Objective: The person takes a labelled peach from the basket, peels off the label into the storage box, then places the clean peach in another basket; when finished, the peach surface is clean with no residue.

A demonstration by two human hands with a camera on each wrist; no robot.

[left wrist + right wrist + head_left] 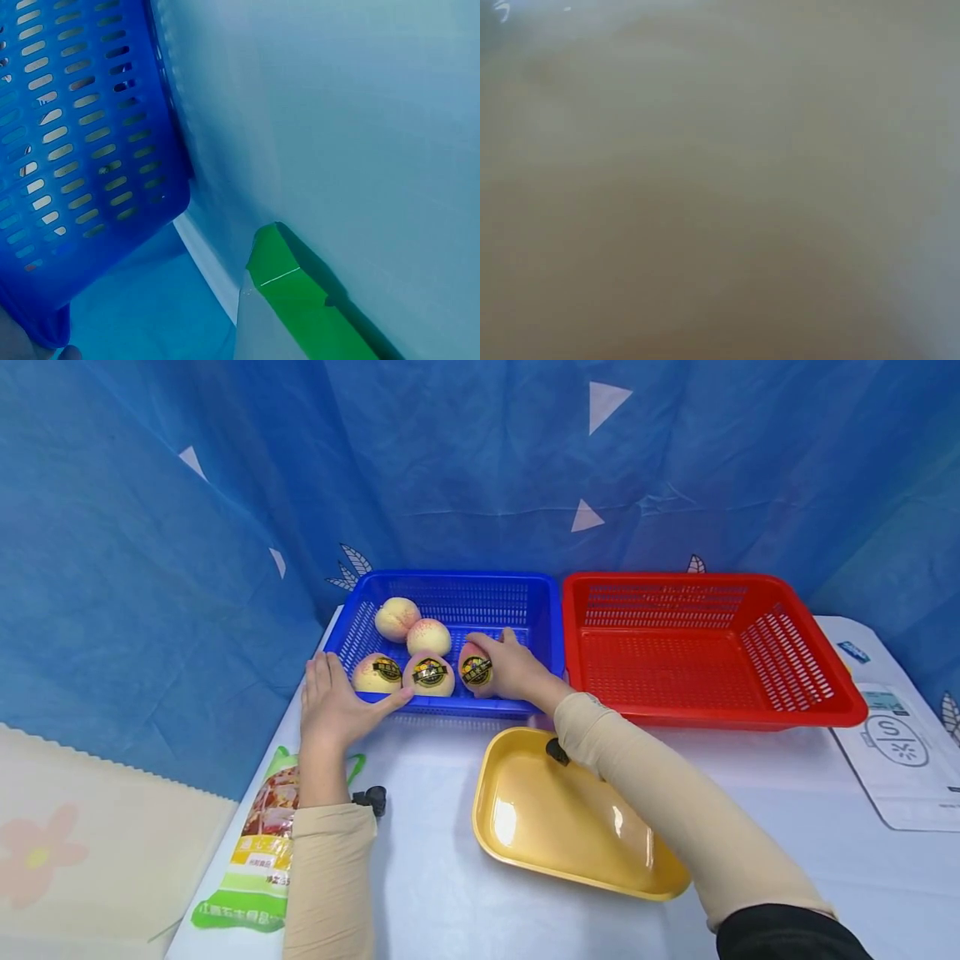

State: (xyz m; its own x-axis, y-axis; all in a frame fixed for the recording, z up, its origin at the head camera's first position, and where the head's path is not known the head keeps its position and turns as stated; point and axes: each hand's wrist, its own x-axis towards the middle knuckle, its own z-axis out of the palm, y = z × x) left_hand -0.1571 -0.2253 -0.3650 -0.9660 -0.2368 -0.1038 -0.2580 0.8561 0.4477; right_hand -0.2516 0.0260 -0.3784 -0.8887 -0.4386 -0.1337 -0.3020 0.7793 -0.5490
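1. While your right hand [513,670] curls its fingers round the rightmost peach [476,669] inside the blue basket [450,583], your left hand [332,706] rests with straight, relaxed fingers on the basket's near rim, thumb lying along the front edge. It grips nothing.
2. Note the location of the fruit. The held peach sits low in the basket's near right part. Two labelled peaches [428,674] lie just to the left of your right hand, directly beyond your left thumb. Two unlabelled peaches [397,617] lie farther from both hands.
3. Note the receiving surfaces. The yellow tray [525,827] lies under your right forearm. The red basket [840,702] stands to the right of your right hand, touching or nearly touching the blue basket.
4. Risk: the grip covers only part of the peach. A smooth, rounded skin is likely to slip if you lift fast.
5. Risk: the neighbouring peach lies close to the held one. A sideways pull may set it rolling.
6. Risk: your right sleeve [675,810] crosses the tray. A low withdrawal may drag or tip it.
7. Risk: if your left hand lets go of the rim, the light basket may shift.
8. Labels: each sticker is round, black and gold; its characters are too small to read. The green-edged packet [258,852] beside your left forearm carries print that cannot be read.
9. The right wrist view is fully blurred and confirms nothing.
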